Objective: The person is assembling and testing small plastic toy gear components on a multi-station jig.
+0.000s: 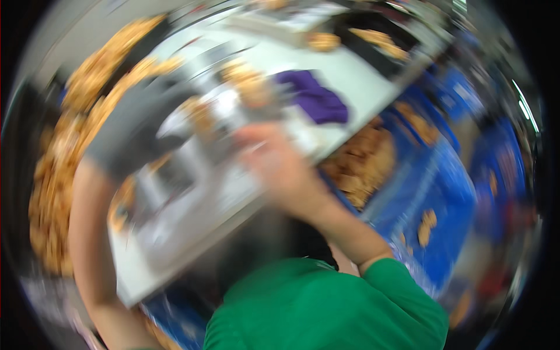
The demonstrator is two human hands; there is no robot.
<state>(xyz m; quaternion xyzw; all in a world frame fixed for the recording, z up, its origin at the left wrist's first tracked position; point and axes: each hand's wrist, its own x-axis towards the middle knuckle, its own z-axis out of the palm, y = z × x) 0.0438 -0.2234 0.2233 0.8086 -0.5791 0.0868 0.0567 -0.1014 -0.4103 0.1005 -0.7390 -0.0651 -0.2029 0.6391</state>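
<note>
Green shirt (332,303), six o'clock. Our gray-gloved left hand (137,121), ten o'clock, and bare right hand (273,160), centre, flank blurred tan pieces (199,115), ten o'clock inward, presumably for two-handed reach; whether either hand grips, we cannot tell.

A small brownish-tan piece (198,115), its outline smeared by motion, is seen over the white table (367,84), just beyond the fingertips of the grey-gloved left hand (149,108); whether it is touched cannot be told. Farther up and to the right, a larger, paler golden-tan clump (245,80) is shown, lumpy and blurred, near the bare right hand (269,154). Its exact shape and any contact are hidden by the blur.
</note>
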